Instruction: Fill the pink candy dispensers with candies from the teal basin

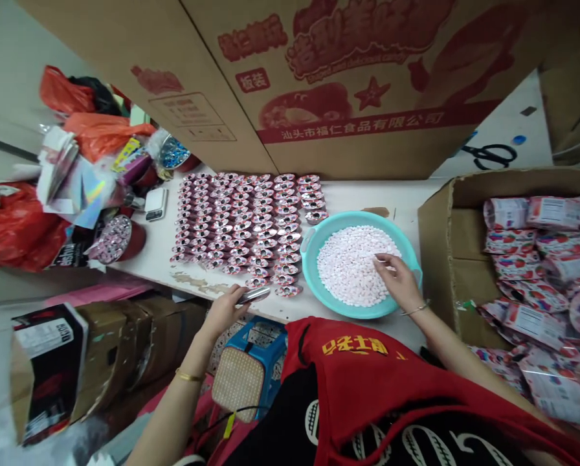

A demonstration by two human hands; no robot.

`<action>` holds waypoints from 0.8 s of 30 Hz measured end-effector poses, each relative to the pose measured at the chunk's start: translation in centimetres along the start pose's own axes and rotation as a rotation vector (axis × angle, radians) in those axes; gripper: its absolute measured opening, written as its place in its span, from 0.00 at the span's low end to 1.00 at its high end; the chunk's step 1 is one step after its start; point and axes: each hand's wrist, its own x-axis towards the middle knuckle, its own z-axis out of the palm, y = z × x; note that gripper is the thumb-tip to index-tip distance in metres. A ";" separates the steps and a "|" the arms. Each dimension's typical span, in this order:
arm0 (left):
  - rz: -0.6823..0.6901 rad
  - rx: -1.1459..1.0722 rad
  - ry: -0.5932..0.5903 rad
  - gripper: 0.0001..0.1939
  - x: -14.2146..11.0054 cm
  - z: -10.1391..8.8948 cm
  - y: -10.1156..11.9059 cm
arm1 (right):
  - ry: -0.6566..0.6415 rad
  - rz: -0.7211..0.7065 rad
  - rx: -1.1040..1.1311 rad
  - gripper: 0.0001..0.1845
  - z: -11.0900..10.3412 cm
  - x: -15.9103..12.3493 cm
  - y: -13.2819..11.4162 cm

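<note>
My left hand (222, 316) is closed on a small foil pouch (256, 295), its silvery edge facing up, at the table's front edge. Just beyond it stand rows of similar pouches (239, 225), upright and packed close together, with dark openings on top. A turquoise basin (310, 275) to their right holds a heap of small white and pale pink candies (351, 265). Over the basin's right side, my right hand (397, 279) reaches into the candies with fingers and thumb drawn together. Whatever lies between those fingertips is hidden.
A large printed carton (270, 123) stands behind the table. At right, an open cardboard box (438, 233) holds many printed packets (537, 317). Black scissors (494, 154) lie at the back right. A small scale (156, 204), a tub (133, 241) and bags crowd the left. A blue stool (263, 349) stands below.
</note>
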 end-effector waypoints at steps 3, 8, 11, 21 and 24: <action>-0.112 0.130 0.029 0.12 -1.1 0.8 -4.9 | 0.047 -0.011 -0.099 0.25 -1.4 -0.3 0.8; -0.158 0.203 0.105 0.14 0.4 2.0 -9.8 | 0.119 -0.211 -0.325 0.20 -2.3 -2.4 0.1; -0.166 0.170 0.216 0.16 1.7 3.3 -10.9 | 0.164 -0.387 -0.550 0.16 -3.8 -3.1 -1.3; -0.070 -0.291 0.220 0.24 8.4 9.5 7.7 | 0.429 0.089 -0.202 0.33 -12.2 -2.6 2.0; -0.169 -0.341 0.159 0.31 10.9 11.3 12.3 | 0.226 0.166 0.377 0.23 -12.3 -3.0 4.1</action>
